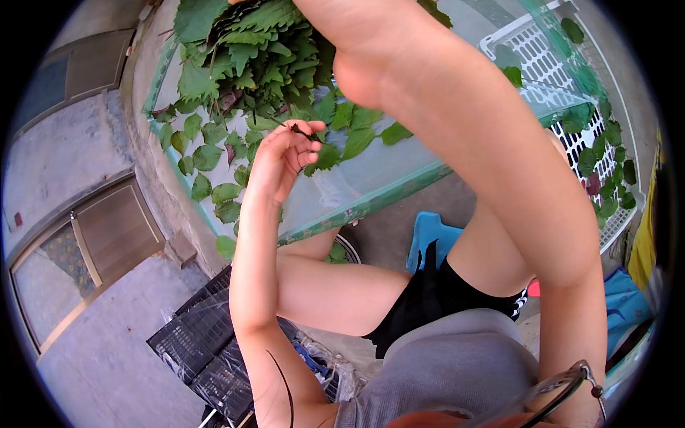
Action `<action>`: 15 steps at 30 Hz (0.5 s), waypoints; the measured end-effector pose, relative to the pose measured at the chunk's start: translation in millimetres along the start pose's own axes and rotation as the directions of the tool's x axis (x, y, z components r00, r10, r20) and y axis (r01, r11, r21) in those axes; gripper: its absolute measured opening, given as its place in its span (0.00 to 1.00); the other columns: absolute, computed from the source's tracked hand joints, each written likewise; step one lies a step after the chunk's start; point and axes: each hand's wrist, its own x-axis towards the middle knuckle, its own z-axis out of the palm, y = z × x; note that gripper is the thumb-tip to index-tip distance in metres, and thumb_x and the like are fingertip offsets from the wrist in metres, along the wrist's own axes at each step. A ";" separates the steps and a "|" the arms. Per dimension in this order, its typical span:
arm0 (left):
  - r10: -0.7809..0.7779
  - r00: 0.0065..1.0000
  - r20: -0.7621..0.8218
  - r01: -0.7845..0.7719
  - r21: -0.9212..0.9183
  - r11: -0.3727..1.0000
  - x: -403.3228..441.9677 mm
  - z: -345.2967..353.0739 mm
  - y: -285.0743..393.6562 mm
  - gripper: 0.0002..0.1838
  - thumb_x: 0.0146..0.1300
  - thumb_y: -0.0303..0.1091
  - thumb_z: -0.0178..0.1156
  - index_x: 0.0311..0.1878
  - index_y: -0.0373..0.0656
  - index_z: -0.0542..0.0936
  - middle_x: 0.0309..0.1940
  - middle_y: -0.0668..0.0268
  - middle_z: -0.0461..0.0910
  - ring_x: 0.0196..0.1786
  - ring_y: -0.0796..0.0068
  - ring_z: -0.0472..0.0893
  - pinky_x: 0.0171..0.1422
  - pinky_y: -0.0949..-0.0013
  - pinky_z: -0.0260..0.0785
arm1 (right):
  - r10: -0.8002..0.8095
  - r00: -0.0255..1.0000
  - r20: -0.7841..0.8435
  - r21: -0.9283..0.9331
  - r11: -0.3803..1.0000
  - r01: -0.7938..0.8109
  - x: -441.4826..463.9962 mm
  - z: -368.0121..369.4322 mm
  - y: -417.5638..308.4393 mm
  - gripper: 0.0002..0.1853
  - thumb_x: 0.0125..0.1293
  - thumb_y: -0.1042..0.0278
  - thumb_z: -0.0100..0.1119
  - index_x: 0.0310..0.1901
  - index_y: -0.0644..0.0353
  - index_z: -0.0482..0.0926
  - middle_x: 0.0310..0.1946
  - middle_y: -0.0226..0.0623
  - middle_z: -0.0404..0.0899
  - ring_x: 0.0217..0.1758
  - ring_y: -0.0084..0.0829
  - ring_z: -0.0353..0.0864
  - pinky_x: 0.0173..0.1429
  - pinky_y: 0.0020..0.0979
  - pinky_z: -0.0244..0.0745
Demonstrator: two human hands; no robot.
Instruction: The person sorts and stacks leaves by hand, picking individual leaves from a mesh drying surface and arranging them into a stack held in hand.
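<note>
A thick bunch of green, saw-edged perilla-like leaves (260, 60) hangs at the upper left, above a pale mesh-covered surface (371, 178). My left hand (289, 153) is just below the bunch, fingers curled, pinching dark, thin stems (307, 133) between thumb and fingertips. My right arm reaches up across the view, and only the heel of my right hand (357, 75) shows beside the bunch. Its fingers are almost wholly beyond the top edge, so their grip is hidden. Single loose leaves (207, 157) lie spread on the surface around my left hand.
A white slatted plastic crate (531, 53) with leaves along its edge stands at the right. A blue plastic stool (432, 239) is between my legs. Black crates (189, 342) sit at lower left, near the wall. Glasses (571, 389) show at the bottom right.
</note>
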 end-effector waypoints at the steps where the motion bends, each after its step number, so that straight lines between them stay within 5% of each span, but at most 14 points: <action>1: 0.001 1.000 -0.001 -0.001 -0.001 1.000 -5.4 0.0 -0.3 0.05 0.64 0.25 0.49 0.39 0.35 0.74 0.38 0.60 0.79 0.33 0.77 0.80 0.36 0.78 0.76 | 0.007 1.000 -0.003 0.002 1.000 -0.007 -0.3 0.2 0.3 0.11 0.57 0.65 0.56 0.33 0.66 0.77 0.28 0.38 0.78 0.30 0.31 0.75 0.37 0.34 0.72; 9: 0.141 0.987 0.078 -0.124 -0.190 0.974 -37.5 -2.7 -11.3 0.06 0.63 0.20 0.54 0.43 0.32 0.77 0.42 0.56 0.81 0.39 0.70 0.83 0.44 0.71 0.80 | 0.004 0.999 0.032 0.027 1.000 -0.005 13.2 -4.0 10.2 0.09 0.57 0.66 0.56 0.34 0.64 0.77 0.29 0.38 0.80 0.31 0.33 0.77 0.40 0.34 0.74; 15: 0.213 0.977 -0.010 -0.212 -0.117 0.970 -51.0 -5.2 -18.3 0.10 0.65 0.20 0.55 0.48 0.30 0.79 0.50 0.52 0.80 0.47 0.68 0.83 0.53 0.69 0.78 | 0.057 0.992 0.114 0.055 0.996 -0.063 22.1 -10.3 13.0 0.07 0.57 0.67 0.55 0.33 0.62 0.77 0.29 0.37 0.81 0.31 0.34 0.78 0.41 0.34 0.75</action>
